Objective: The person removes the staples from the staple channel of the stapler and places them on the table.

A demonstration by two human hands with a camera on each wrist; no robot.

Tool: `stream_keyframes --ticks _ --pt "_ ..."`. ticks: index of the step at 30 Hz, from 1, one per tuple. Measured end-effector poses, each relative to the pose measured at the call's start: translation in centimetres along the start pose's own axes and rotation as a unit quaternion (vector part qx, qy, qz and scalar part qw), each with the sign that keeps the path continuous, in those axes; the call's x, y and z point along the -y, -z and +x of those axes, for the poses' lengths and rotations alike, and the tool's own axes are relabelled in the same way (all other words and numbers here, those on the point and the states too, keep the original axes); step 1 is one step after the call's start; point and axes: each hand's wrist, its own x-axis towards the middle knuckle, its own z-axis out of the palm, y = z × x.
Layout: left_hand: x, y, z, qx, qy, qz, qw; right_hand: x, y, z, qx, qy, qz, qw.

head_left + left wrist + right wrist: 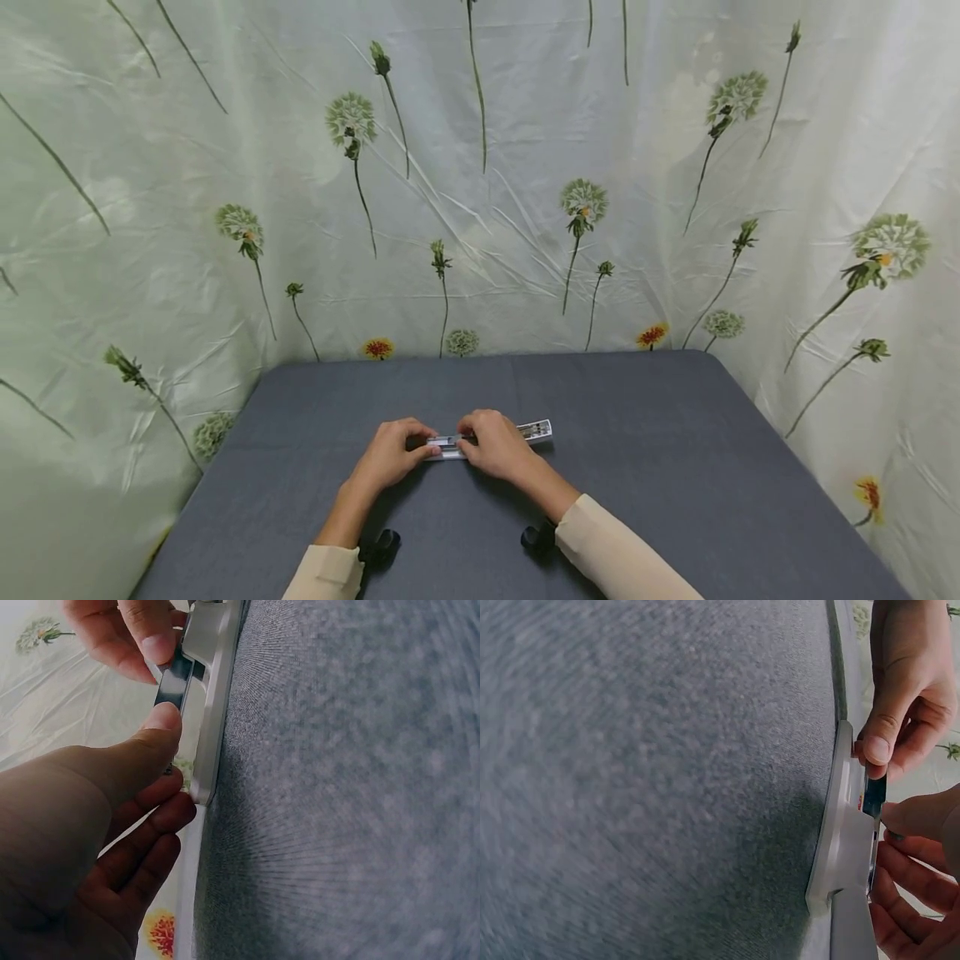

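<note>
Pale dandelion-print curtain (495, 275) behind and along both sides; dark gray cloth-covered surface (645, 508) in front of it, near edge out of frame. Two beige sleeves (622, 552) come in from the near side. Left hand (388, 454) and right hand (495, 444) meet about midway between the surface's left and right edges, well short of the far edge. Between and under them: gray stapler (450, 456), by its shape, folded open, base resting on the surface, long axis running roughly left-right, near parallel to the far edge, right end angled slightly toward the far right corner. Its lid (536, 430) sticks out past the right hand, inner side showing. Smallest: shiny metal magazine (174, 684), apparently, lying along the base on that same axis. Left fingers pinch its left end, thumb on top; right fingers pinch it further right, near the stapler's middle. So the piece sits directly between the two sets of fingers, left hand nearer the base's free end, right hand nearer the lid. Exact fingertip contact underneath: can't tell.
</note>
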Motion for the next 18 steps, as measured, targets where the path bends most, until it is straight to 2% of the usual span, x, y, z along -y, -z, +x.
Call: stream_keyframes --ticks 6,18 --pt "0.0 -0.1 0.0 0.003 0.012 -0.002 0.9999 -0.3 0.1 -0.1 0.010 0.007 0.022 0.9997" --pt "0.2 -0.1 0.0 -0.001 0.003 0.003 1.0000 -1.1 0.4 -0.5 0.012 -0.007 0.077 0.9969"
